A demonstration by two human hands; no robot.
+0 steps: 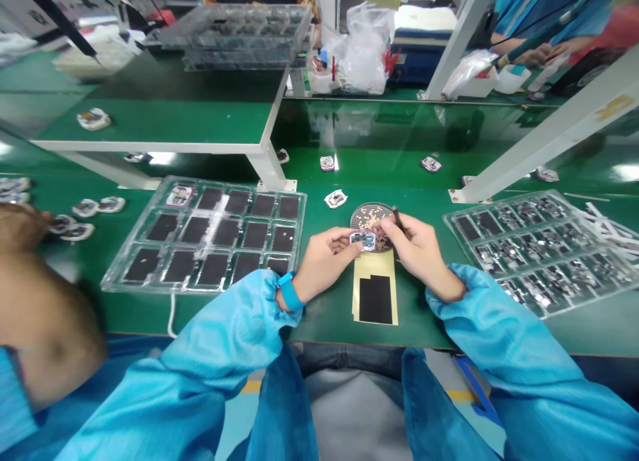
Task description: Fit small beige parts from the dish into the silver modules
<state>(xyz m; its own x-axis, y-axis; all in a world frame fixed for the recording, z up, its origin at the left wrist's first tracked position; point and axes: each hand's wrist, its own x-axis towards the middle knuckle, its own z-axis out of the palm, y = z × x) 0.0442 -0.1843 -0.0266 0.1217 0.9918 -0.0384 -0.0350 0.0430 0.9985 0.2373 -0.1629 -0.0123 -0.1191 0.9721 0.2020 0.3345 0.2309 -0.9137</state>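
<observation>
My left hand [327, 261] pinches a small white-rimmed device part [363, 240] with a circuit board showing in it. Close on its right, my right hand [417, 245] is closed on a thin dark tool [397, 216]; its tip is hidden, and I cannot tell whether it touches the part. Behind both hands lies a round perforated dish [360, 215] with small beige pieces on it. Below them, a yellow backing sheet [363, 269] carries a black rectangular sticker [376, 301].
A clear compartment tray [112, 280] with dark pads stands left, another tray [454, 223] with metallic parts right. Several white-rimmed parts [336, 198] lie about. A raised shelf [190, 115] and slanted posts [544, 125] border the space. A co-worker's arm [44, 301] is at far left.
</observation>
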